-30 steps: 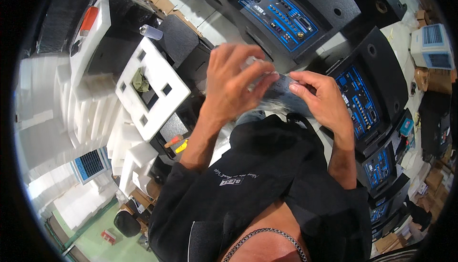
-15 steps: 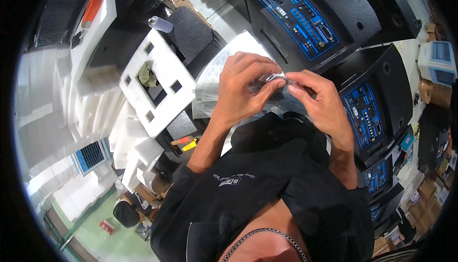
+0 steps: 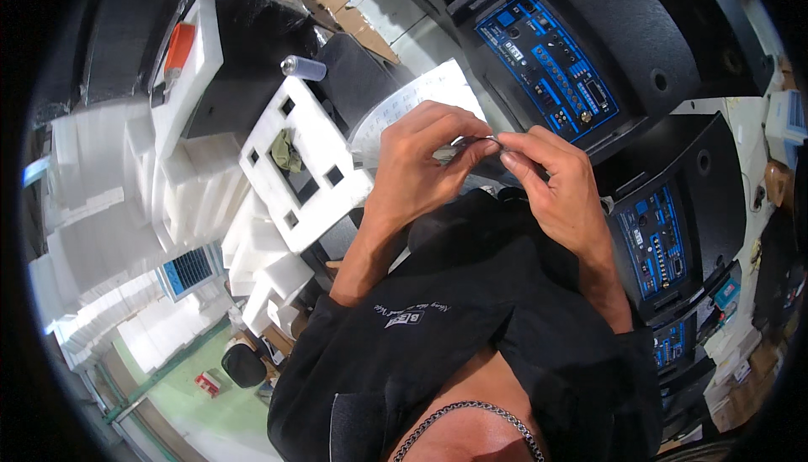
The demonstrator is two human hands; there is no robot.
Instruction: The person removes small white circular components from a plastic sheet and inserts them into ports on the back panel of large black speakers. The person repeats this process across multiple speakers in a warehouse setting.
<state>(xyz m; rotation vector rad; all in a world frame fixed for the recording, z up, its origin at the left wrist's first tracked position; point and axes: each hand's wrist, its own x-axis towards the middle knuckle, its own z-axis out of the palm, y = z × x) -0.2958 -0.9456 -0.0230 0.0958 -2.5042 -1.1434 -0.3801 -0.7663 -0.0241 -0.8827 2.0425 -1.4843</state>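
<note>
My left hand [image 3: 429, 159] and my right hand [image 3: 560, 193] meet in front of my chest with their fingertips almost touching. Thumb and forefinger of each hand pinch a small silvery piece [image 3: 491, 138] between them. Most of it is hidden by the fingers, and its kind is too small to make out. Behind my left hand lies a white sheet [image 3: 450, 85] with rows of small printed marks, partly covered by that hand.
Black speaker cabinets with blue control panels [image 3: 547, 66] [image 3: 652, 243] stand on the right. To the left lie a white foam frame [image 3: 318, 125] with square holes, a green crumpled cloth [image 3: 286, 151], a spray can [image 3: 303, 68] and stacked foam sheets [image 3: 194, 184].
Less of the silvery piece shows between my fingertips now. Both hands stay pinched together. The surroundings have shifted lower in the view, with the left side also moving rightward.
</note>
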